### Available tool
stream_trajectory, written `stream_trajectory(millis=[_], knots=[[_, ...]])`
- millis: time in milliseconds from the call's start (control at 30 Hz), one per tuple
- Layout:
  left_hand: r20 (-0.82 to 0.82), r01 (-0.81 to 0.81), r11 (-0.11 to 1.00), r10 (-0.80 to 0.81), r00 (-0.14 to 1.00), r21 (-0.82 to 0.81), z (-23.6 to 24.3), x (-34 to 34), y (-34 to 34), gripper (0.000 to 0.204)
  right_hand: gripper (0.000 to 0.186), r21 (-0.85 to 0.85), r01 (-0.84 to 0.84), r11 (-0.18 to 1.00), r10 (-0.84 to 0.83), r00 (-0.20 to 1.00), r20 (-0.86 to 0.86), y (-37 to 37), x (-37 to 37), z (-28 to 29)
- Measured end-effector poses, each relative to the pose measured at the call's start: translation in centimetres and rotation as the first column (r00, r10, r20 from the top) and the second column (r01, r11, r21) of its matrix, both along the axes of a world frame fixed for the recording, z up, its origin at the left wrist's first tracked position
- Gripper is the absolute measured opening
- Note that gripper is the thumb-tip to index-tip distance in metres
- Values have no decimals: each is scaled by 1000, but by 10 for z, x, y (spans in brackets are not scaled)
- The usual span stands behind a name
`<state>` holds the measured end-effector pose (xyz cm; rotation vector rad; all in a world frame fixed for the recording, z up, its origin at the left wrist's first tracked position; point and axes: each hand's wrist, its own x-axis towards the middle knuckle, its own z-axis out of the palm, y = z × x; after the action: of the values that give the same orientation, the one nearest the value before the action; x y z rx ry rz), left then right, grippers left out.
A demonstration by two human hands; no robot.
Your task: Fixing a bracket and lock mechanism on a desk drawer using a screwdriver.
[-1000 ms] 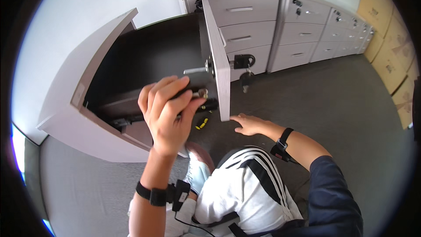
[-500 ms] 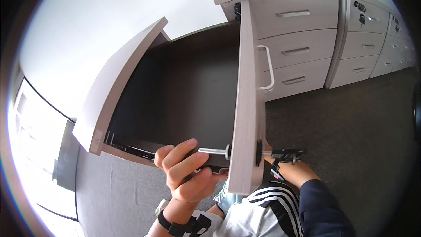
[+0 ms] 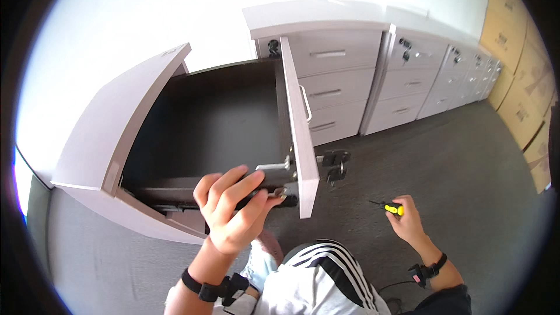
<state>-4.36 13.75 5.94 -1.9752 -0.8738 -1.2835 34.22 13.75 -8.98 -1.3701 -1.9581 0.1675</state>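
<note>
A small cabinet's drawer (image 3: 216, 122) is pulled out, with a dark inside and a pale wood-grain front panel (image 3: 297, 116). My left hand (image 3: 233, 213) is closed round the drawer's near side wall, beside the front panel. A bent metal lock rod (image 3: 273, 167) sticks inward from the panel just above its fingers. A small shiny piece shows by its thumb; I cannot tell whether it is pinched. On the panel's outer face sits a lock with keys (image 3: 336, 163). My right hand (image 3: 407, 221) grips a screwdriver (image 3: 394, 207) with a yellow and black handle, held apart from the drawer over the floor.
Matching pale drawer cabinets (image 3: 332, 73) stand in a row along the wall, several with keys in their locks. Stacked cardboard boxes (image 3: 519, 76) are at the far right. Dark grey carpet (image 3: 361, 245) covers the floor. A thin cable hangs near my right wrist.
My right hand has moved out from behind the drawer front to the right, and the screwdriver now shows. The view has shifted right. My left hand stays at the drawer's near side.
</note>
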Motion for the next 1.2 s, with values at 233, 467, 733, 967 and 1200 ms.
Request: stream_trajectory(millis=[233,467,733,967,1200], knots=[[-134,118,992,-112,985,38,27,-4,5,28,37,382,-133,914,88,987,133,-118,-20,167],[-71,97,993,-93,993,61,18,-10,3,17,48,619,-462,635,325,887,328,-164,-112,227],[-37,153,987,-151,988,45,15,-11,2,13,41,642,-488,591,378,871,314,-132,-152,224],[-26,148,986,-147,989,72,14,-10,3,16,48,627,-529,571,352,849,395,-125,-159,220],[-34,148,985,-146,989,87,13,-11,6,22,48,623,-530,576,345,848,402,-122,-159,218]])
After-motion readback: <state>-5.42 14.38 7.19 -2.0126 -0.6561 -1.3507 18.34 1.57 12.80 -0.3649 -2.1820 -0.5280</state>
